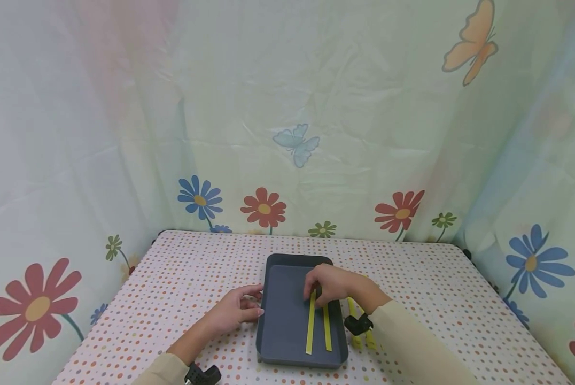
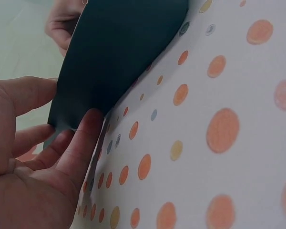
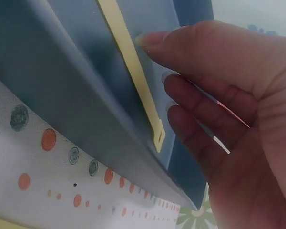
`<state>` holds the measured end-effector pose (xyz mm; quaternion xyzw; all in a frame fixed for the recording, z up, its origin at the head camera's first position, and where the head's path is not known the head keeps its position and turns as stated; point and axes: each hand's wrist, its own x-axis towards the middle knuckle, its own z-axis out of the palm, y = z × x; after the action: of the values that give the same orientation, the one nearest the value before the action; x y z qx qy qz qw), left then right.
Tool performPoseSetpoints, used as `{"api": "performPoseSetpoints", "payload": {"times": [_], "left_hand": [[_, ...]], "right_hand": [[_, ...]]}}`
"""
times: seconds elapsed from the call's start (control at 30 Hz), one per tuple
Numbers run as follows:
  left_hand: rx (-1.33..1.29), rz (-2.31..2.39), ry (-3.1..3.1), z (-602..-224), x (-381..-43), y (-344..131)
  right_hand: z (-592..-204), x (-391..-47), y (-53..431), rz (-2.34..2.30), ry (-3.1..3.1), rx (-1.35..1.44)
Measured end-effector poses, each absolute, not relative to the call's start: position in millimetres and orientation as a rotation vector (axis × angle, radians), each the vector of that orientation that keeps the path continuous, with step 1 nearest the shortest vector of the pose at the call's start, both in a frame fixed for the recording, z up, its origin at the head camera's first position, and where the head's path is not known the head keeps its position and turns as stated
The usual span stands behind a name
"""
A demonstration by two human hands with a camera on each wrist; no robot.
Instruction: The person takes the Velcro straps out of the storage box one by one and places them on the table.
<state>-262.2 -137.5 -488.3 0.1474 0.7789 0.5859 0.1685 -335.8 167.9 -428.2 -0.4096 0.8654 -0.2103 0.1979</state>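
A dark grey rectangular tray (image 1: 282, 321) stands on the dotted tabletop. Two yellow strips lie lengthwise in its right half: a left strip (image 1: 310, 331) and a right strip (image 1: 327, 334). My right hand (image 1: 329, 280) hovers over their far ends, fingers bent downward. In the right wrist view, the thumb and fingertips (image 3: 171, 78) are apart, beside a yellow strip (image 3: 138, 76) with a slotted end; no strip shows between them. My left hand (image 1: 233, 310) touches the tray's left side. The left wrist view shows its fairly straight fingers (image 2: 88, 129) against the tray wall (image 2: 109, 57).
More yellow strips (image 1: 356, 339) lie on the table right of the tray, partly hidden by my right forearm. The dotted cloth (image 1: 210, 262) covers the tabletop. A curtain (image 1: 364, 133) with flowers and butterflies hangs behind and on both sides.
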Motion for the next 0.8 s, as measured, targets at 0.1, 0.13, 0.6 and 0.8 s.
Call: {"api": "performPoseSetpoints", "payload": {"times": [0.1,0.13,0.6,0.8], "left_hand": [[0.411,1.663,2.217,-489,-263,-137],[0.408,1.662,2.218,-489,-263,-137],[0.398,1.649,2.24,-486,-261,-136],[0.413,1.669,2.218,-485,-259,-136]], "right_hand": [[-429,-336,166,-0.546,2.432,-1.143],[-430,-336,165,-0.531,2.435,-1.142],[-430,-333,160,-0.421,2.469,-1.119],[-429,-334,154,-0.333,2.481,-1.115]]}}
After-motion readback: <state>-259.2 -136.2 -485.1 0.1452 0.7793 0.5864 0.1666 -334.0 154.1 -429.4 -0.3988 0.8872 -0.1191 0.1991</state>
